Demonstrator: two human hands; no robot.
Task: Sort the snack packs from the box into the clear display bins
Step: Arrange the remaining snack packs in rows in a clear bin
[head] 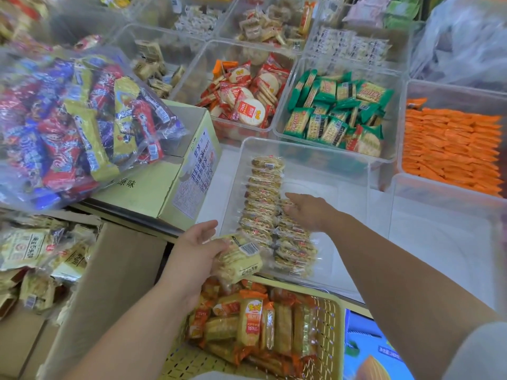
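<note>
- The left hand (196, 252) grasps a small stack of pale yellow snack packs (239, 259), fingers curled under it and thumb on top; the stack hangs over the near left corner of the clear display bin (343, 185).
- The right hand (308, 212) reaches into that bin with fingers stretched out and lying on packs there, gripping nothing (whether it presses down or only touches I cannot tell).
- Inside the bin, the same biscuit packs stand on edge in two rows: a long left row (263, 193) running from the far wall towards the near one, and a shorter right row (295, 246) just beside it, under the right hand.
- On the near left, a brown cardboard box (115, 272) stands open, with more pale yellow packs in a clear bag (30, 250) inside it.
- Below the hands, a yellow perforated basket (333, 319) holds orange-wrapped snack sticks (251, 320).
- Left of the bin, a pale green carton (178, 163) carries a clear bag of red, blue and yellow bars (68, 127).
- Behind the bin, neighbouring bins hold round rice crackers in red wrappers (247, 100), green-wrapped crackers (337, 108) and, at right, stacked orange packs (450, 152).
</note>
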